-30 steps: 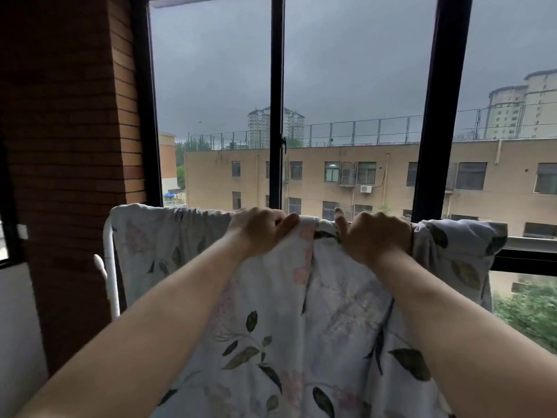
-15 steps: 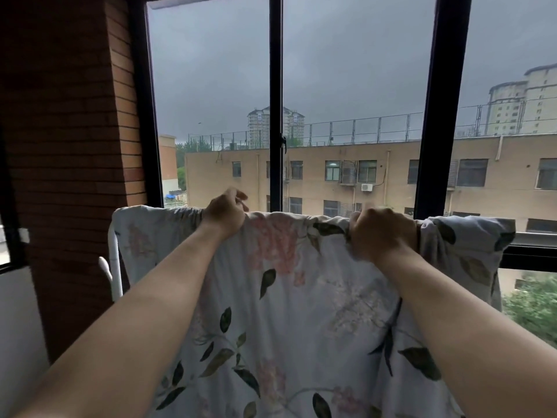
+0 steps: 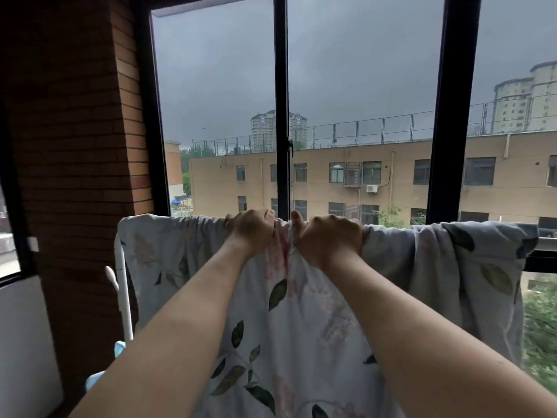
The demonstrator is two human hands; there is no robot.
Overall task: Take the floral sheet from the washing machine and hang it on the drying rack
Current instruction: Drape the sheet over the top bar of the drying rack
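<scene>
Dark red-brown brick wall (image 3: 75, 152) occupies the left side, its lighter orange-brick edge (image 3: 132, 116) meeting the black metal window frame (image 3: 281, 101). The frame divides the glazing into tall panes, with a second thick black upright (image 3: 452, 110) to the right. Beyond the glass: a long tan multi-storey building (image 3: 391, 179) with rows of dark windows, a white air-conditioning unit (image 3: 372, 188) mounted on its facade, and a metal railing fence (image 3: 376, 128) along the roofline. Pale high-rise towers (image 3: 530, 101) stand behind — one group right, another centre. Sky (image 3: 361, 55) uniformly dark grey. Green tree foliage (image 3: 539, 333) shows at lower right, blurred. White lower wall panel (image 3: 24, 342) at far left.
</scene>
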